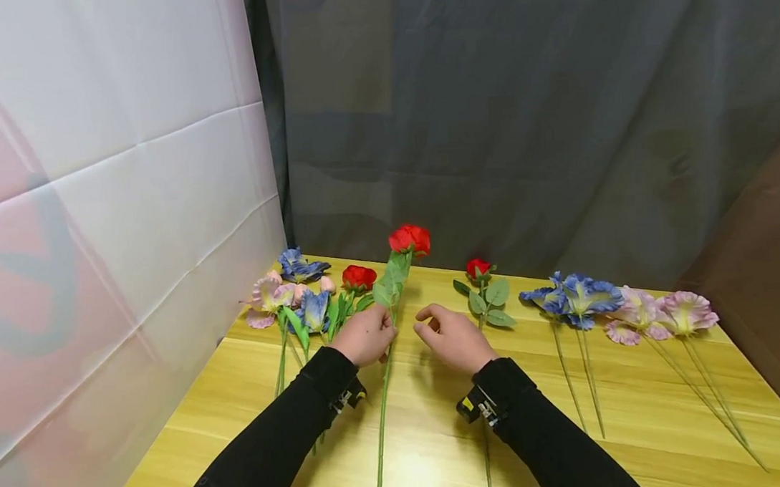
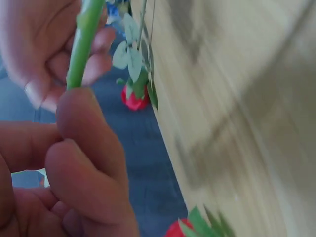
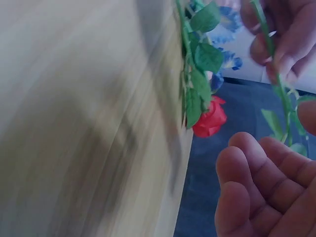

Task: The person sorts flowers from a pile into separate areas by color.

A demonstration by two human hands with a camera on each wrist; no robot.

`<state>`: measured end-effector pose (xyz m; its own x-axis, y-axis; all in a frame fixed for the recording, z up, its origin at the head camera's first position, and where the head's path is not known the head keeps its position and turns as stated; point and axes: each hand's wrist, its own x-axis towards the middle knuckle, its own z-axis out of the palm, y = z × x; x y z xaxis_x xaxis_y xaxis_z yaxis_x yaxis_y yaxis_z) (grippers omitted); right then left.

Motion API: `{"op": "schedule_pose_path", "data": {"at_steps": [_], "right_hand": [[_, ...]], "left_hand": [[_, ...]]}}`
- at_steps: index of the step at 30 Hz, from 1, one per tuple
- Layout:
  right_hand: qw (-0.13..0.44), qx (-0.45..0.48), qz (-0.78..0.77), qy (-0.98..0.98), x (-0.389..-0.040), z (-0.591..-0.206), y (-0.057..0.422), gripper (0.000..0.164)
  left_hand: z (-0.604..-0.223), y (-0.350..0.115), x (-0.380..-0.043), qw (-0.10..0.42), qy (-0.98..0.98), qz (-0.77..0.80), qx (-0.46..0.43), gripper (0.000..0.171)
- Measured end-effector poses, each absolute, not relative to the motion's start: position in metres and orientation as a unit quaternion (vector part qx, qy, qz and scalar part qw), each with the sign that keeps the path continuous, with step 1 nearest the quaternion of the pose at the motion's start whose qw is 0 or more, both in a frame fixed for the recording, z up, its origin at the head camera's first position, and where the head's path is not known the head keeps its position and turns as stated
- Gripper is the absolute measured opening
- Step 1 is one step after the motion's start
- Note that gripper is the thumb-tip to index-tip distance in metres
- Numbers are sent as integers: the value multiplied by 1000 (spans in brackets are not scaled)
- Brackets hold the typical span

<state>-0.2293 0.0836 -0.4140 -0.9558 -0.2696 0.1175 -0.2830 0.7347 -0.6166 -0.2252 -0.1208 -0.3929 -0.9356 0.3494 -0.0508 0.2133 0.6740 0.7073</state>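
Left hand (image 1: pixel 365 337) pinches red rose (image 1: pixel 410 240) stem mid-frame, below leaves, likely keeping bloom clear; right hand (image 1: pixel 456 339) beside it, empty, fingers loosely bent. Two more red roses (image 1: pixel 359 277) lie left and right of centre. Far right: two blue irises (image 1: pixel 592 295), two pink irises (image 1: pixel 688 312), seemingly colour-grouped.

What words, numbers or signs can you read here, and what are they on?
None can be read.
White sheet: a faded blue-grey mark, too blurred to read.
Left wrist device and right wrist device: too small to read anything.
Red flower in the left hand: no writing shows.
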Motion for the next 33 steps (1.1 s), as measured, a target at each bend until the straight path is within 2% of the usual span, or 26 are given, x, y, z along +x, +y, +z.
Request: {"op": "schedule_pose_path", "data": {"at_steps": [4,12,20,28,33], "right_hand": [[-5,140,389,-911,-231,-411,83,29],[-45,102,469,-876,-231,-405,88,34],[-40,102,461,-880,-229,-404,92,35],[-42,108,454,-883,-230,-402,103,43],[-41,101,434,-894,-232,-402,111,40]], "left_hand": [[-394,-109,-227,97,903,384,167,16],[-398,-85,-228,98,884,423,172,13],[-404,-70,-227,112,869,450,175,4],[-404,-62,-229,102,872,431,208,11],[-405,-59,-230,79,890,384,231,17]]}}
